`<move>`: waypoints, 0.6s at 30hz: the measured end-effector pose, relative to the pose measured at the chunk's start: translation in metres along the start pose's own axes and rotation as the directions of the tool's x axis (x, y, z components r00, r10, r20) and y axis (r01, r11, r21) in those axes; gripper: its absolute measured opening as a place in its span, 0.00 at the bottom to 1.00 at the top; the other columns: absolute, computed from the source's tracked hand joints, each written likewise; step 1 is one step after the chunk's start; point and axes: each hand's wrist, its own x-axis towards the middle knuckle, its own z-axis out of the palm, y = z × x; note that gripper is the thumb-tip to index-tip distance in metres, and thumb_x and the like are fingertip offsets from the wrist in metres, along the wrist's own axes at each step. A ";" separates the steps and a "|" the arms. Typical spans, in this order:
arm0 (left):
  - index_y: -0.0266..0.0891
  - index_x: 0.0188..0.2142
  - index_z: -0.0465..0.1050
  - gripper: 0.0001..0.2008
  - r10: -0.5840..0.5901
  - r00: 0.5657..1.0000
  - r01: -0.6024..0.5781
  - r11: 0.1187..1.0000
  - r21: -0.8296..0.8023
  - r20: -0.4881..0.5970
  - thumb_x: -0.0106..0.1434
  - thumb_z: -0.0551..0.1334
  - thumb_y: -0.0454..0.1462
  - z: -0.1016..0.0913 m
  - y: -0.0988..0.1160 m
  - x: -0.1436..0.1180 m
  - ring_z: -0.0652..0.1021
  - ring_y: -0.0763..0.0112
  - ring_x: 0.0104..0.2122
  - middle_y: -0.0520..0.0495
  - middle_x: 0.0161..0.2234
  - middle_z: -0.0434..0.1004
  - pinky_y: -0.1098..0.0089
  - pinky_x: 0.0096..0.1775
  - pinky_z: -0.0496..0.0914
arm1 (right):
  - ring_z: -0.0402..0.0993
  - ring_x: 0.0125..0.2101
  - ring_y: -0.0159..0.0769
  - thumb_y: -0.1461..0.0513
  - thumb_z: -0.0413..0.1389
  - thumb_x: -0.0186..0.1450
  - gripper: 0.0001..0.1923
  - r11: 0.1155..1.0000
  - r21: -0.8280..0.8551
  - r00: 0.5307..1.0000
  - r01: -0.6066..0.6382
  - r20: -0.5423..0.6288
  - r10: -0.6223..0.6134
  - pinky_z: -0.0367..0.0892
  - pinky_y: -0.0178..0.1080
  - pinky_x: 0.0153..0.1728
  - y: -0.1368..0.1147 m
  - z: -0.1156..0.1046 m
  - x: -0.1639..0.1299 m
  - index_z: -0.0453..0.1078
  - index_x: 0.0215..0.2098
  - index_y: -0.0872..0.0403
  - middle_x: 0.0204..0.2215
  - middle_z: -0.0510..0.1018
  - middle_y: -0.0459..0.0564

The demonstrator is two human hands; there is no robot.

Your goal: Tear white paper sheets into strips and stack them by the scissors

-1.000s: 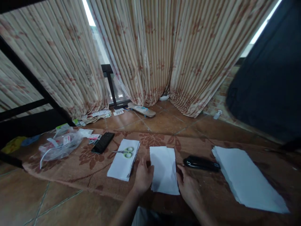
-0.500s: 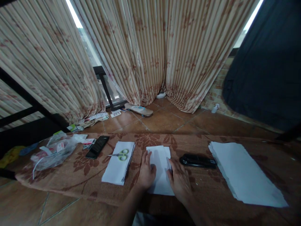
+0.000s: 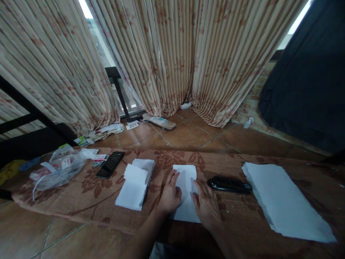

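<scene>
A white paper sheet (image 3: 185, 201) lies lengthwise in front of me on the patterned cloth. My left hand (image 3: 171, 192) rests along its left edge, fingers stretched out and thumb apart. On the right edge lies my right hand (image 3: 207, 203), spread flat with the fingers pointing up the sheet. To the left is a stack of narrow white papers (image 3: 130, 196), with a smaller loose piece of paper (image 3: 136, 175) on top, slightly raised and casting a shadow. Just right of my right hand sits a long glossy black object (image 3: 229, 184), shaped like a stapler.
A stack of larger white sheets (image 3: 287, 201) is at the right. Farther left are a black phone (image 3: 110, 164) and a clear plastic bag (image 3: 60, 169). Beyond the cloth (image 3: 105, 201), a skateboard (image 3: 159, 121) stands on the tiled floor below striped curtains (image 3: 161, 61).
A small paper piece now lies on the left stack where green-handled scissors showed before; the scissors are out of sight. The middle paper's top edge looks narrower. The camera view has shifted slightly.
</scene>
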 end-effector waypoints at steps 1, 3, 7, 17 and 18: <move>0.33 0.60 0.55 0.32 0.010 1.000 -0.010 1.000 0.004 0.003 0.55 0.53 0.24 0.000 -0.001 0.000 0.55 0.61 0.63 0.37 0.63 0.51 0.57 0.61 0.57 | 0.59 0.56 0.44 0.61 0.44 0.67 0.24 1.000 -0.014 1.000 -0.007 -0.004 0.007 0.56 0.46 0.54 -0.001 0.001 -0.001 0.56 0.61 0.54 0.57 0.68 0.53; 0.34 0.60 0.55 0.32 0.027 1.000 -0.027 1.000 0.015 0.005 0.55 0.53 0.24 0.001 -0.001 0.000 0.55 0.61 0.63 0.38 0.63 0.52 0.57 0.61 0.57 | 0.57 0.58 0.45 0.60 0.44 0.68 0.24 0.999 -0.047 1.000 -0.022 -0.014 0.022 0.56 0.47 0.55 -0.002 0.002 -0.002 0.56 0.61 0.55 0.58 0.66 0.54; 0.33 0.59 0.58 0.27 0.029 0.999 -0.029 0.998 0.055 0.016 0.59 0.53 0.28 0.001 0.001 -0.001 0.57 0.60 0.62 0.37 0.63 0.53 0.56 0.61 0.58 | 0.54 0.60 0.46 0.59 0.43 0.68 0.24 0.993 -0.114 0.999 -0.042 -0.024 0.039 0.55 0.48 0.55 -0.005 0.004 -0.007 0.58 0.60 0.57 0.60 0.64 0.56; 0.35 0.57 0.60 0.21 0.071 0.997 -0.070 0.988 0.138 0.003 0.64 0.54 0.34 0.002 0.005 -0.003 0.62 0.58 0.60 0.37 0.60 0.58 0.54 0.58 0.62 | 0.53 0.60 0.51 0.57 0.44 0.68 0.24 0.965 -0.252 0.998 -0.065 -0.004 0.066 0.48 0.54 0.58 -0.014 0.002 -0.021 0.63 0.58 0.60 0.61 0.62 0.61; 0.35 0.57 0.60 0.21 0.073 0.997 -0.073 0.987 0.146 0.002 0.64 0.54 0.34 0.002 0.005 -0.003 0.62 0.58 0.60 0.37 0.60 0.58 0.54 0.58 0.62 | 0.54 0.60 0.51 0.57 0.43 0.68 0.24 0.962 -0.262 0.997 -0.071 0.002 0.074 0.48 0.54 0.58 -0.015 0.001 -0.020 0.63 0.58 0.60 0.61 0.61 0.61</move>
